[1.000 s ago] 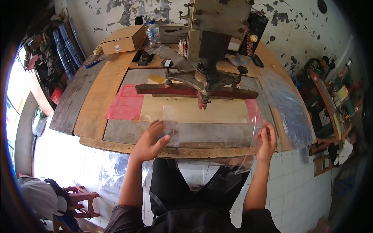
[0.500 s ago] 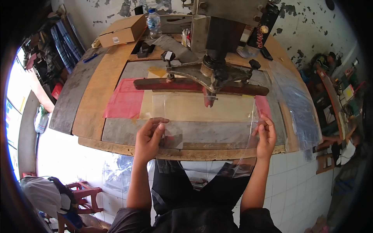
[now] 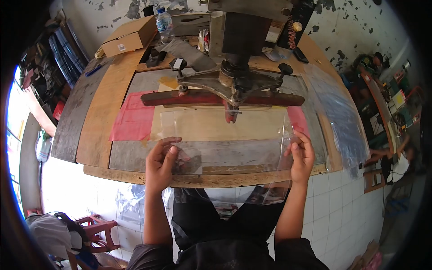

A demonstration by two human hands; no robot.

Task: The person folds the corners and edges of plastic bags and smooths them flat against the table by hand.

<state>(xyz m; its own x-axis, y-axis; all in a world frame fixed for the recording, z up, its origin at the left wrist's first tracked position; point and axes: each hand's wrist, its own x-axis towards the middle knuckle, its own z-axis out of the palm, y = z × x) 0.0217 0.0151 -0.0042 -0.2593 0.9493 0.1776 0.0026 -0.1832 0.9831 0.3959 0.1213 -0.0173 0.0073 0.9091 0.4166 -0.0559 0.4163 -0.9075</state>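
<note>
A clear plastic sheet (image 3: 234, 157) stretches between my hands over the front of the worktable, its lower edge hanging past the table edge above my lap. My left hand (image 3: 160, 163) grips its left side between thumb and fingers. On the right side, my right hand (image 3: 301, 157) pinches the sheet the same way. Beyond the hands, the long bar (image 3: 189, 98) of a press sits above a cream pad (image 3: 211, 126). Pink patches (image 3: 132, 116) flank the pad.
A cardboard box (image 3: 130, 36) and a water bottle (image 3: 164, 24) stand at the back left. Stacked clear plastic (image 3: 344, 119) covers the table's right side. A red stool (image 3: 99, 231) is on the floor at lower left. Another person (image 3: 369, 67) sits at far right.
The head view has turned slightly, so the table and press appear further left. Both hands keep hold of the plastic sheet in nearly the same pose.
</note>
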